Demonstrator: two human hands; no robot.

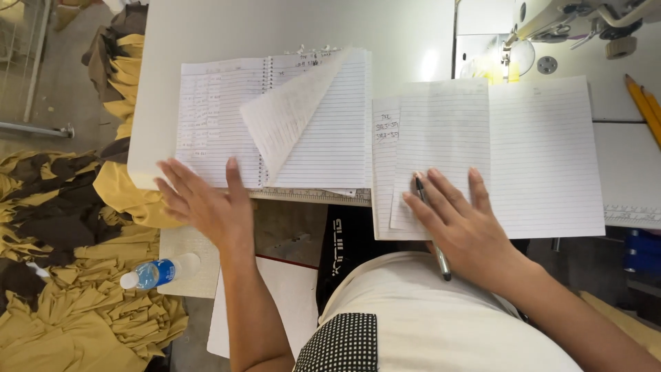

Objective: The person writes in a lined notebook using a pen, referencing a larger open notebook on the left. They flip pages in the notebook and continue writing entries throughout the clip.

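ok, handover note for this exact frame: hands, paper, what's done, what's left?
Left hand: open, flat at the lower edge of the spiral notebook, one leaf mid-turn.
Right hand: pressing down the loose lined sheet on the open exercise book, pen under the fingers.
Done: a few handwritten lines on the page under the sheet.
Left: the exposed lined pages are blank.

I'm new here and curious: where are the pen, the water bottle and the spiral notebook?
pen (441,260), head view, on its lower barrel.
water bottle (155,272), head view, on its blue label.
spiral notebook (210,117), head view, on its left page.
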